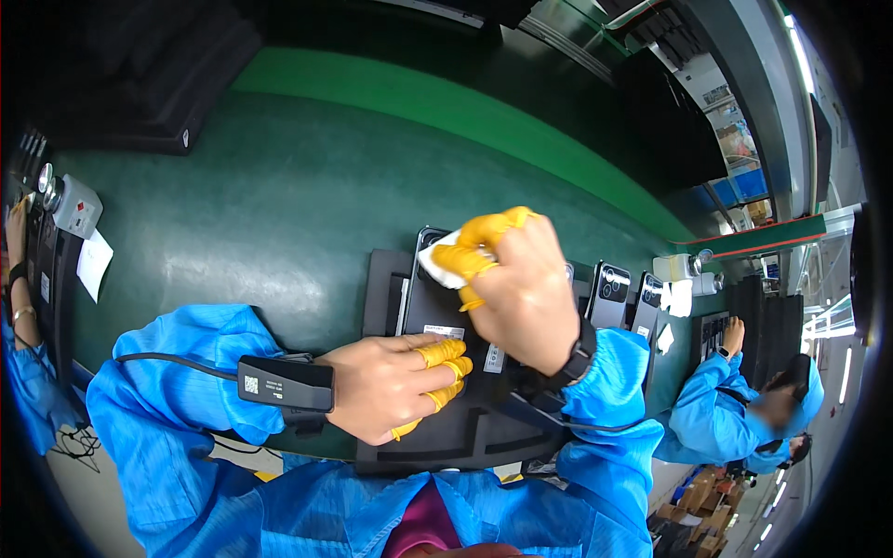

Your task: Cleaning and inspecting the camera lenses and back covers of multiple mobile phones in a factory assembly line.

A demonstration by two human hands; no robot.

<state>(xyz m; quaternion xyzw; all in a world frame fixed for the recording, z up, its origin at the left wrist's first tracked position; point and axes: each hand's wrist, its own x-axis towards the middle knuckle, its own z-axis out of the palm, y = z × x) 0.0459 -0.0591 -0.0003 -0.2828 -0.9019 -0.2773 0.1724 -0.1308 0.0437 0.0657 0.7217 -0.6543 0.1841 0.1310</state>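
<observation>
Right hand [530,288], wearing yellow finger cots [498,226], is closed around a small white wipe [440,268] at the camera end of a dark rectangular phone [431,305], which lies beneath both hands on a black foam tray [380,290]. Left hand [391,389], also in yellow cots, rests with bent fingers at the phone's lower end; whether it grips cannot be told. Right of the right hand, a dark phone with round lenses [609,293] lies near a white-capped container.
</observation>
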